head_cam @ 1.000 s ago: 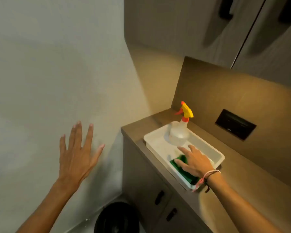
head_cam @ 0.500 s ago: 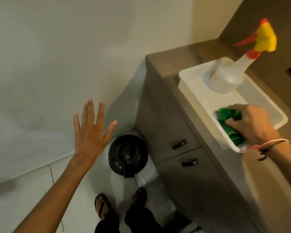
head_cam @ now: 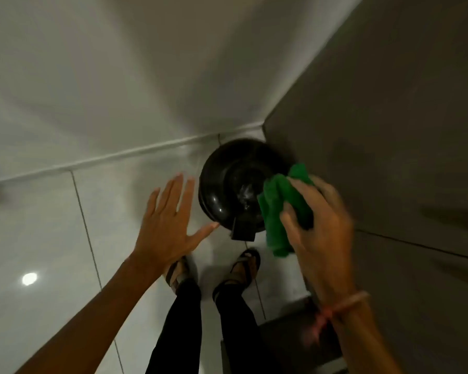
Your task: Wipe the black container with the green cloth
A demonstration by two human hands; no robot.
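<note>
**Black container in the floor corner, cloth arriving from the right**

Black container point(head_cam: 234, 184), a round lidded bin with a pedal point(head_cam: 243, 230) jutting toward the feet, stands on the pale floor tiles point(head_cam: 52, 225) where the wall point(head_cam: 119, 76) meets the grey cabinet point(head_cam: 389, 130); this is the object I am to wipe. Reading from the left: my left hand point(head_cam: 168, 225) hovers flat with fingers spread wide and gripping nothing, its thumb tip close to the bin's lower left edge, though I cannot tell whether it touches. I judge it is placed there to balance the lean, or to steady the bin once rubbing begins. At centre, below the pedal, both sandalled feet point(head_cam: 214, 268) stand just short of the bin, which explains the steep downward view. To the right, my right hand point(head_cam: 319, 225), blurred by motion, pinches the green cloth point(head_cam: 281, 209) bunched between thumb and fingers, so that a wad faces the lid while a loose tail hangs down. The cloth overlaps the bin's right side in view; contact cannot be confirmed. I judge the wiping itself has not yet started.
</note>
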